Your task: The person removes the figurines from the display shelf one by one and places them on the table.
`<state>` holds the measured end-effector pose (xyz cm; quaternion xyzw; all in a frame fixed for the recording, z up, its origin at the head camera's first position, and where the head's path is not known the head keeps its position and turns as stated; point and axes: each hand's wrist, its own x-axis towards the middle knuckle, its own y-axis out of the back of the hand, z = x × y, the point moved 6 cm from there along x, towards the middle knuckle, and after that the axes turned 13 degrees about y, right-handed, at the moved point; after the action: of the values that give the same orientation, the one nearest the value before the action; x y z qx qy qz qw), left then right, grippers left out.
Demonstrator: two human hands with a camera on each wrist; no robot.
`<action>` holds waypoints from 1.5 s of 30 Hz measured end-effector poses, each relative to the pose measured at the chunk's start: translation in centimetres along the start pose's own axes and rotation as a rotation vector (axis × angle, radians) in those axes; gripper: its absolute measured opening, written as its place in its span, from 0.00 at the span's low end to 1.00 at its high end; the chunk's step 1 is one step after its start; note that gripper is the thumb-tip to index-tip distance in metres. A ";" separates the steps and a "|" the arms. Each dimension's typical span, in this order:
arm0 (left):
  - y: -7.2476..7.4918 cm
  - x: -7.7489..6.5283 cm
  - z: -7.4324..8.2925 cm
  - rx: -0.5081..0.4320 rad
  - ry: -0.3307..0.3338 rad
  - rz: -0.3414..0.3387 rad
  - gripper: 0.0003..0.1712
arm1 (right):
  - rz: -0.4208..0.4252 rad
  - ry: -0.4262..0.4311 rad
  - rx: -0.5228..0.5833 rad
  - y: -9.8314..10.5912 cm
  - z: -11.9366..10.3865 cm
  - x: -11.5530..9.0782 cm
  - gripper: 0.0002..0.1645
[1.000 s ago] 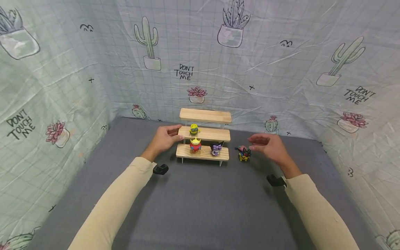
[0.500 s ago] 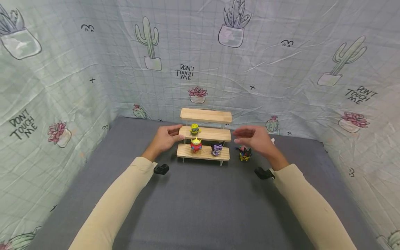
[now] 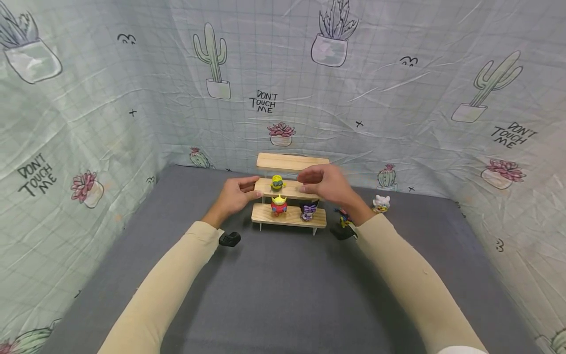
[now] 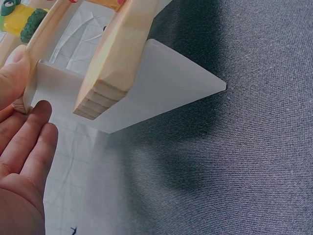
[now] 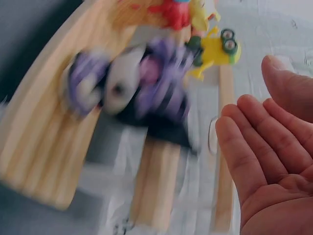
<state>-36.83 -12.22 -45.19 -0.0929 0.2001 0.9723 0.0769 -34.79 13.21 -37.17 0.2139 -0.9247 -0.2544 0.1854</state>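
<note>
A wooden three-tier display shelf [image 3: 265, 212] stands at the back. My left hand [image 3: 234, 197] holds the left end of its middle tier, thumb on one side and fingers on the other in the left wrist view. My right hand [image 3: 328, 186], fingers loosely bent and palm empty, hovers at the right part of the middle tier. A yellow figurine with goggles [image 3: 276, 182] stands at the left on that tier. On the bottom tier are a red-and-yellow figurine [image 3: 279, 206] and a purple-and-black figurine [image 3: 308, 211]; the latter is blurred in the right wrist view.
Right of the shelf, a yellow-and-black figurine [image 3: 344, 220] is partly hidden by my right wrist. A white figurine [image 3: 381, 202] stands farther right on the grey cloth-covered table [image 3: 283, 285]. A cactus-print curtain [image 3: 389, 103] closes off the back and sides.
My right hand has moved left from beside the figurines on the table to the middle tier, bringing the white figurine into sight. My left hand has stayed at the shelf's left end.
</note>
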 end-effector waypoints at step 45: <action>-0.1 -0.6 0.0 -0.011 -0.016 -0.013 0.33 | 0.145 -0.014 -0.137 1.1 -2.2 -0.3 0.21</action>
<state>-36.22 -12.22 -45.13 -0.0868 0.1934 0.9736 0.0844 -33.92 13.37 -34.85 0.1315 -0.9195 -0.3042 0.2113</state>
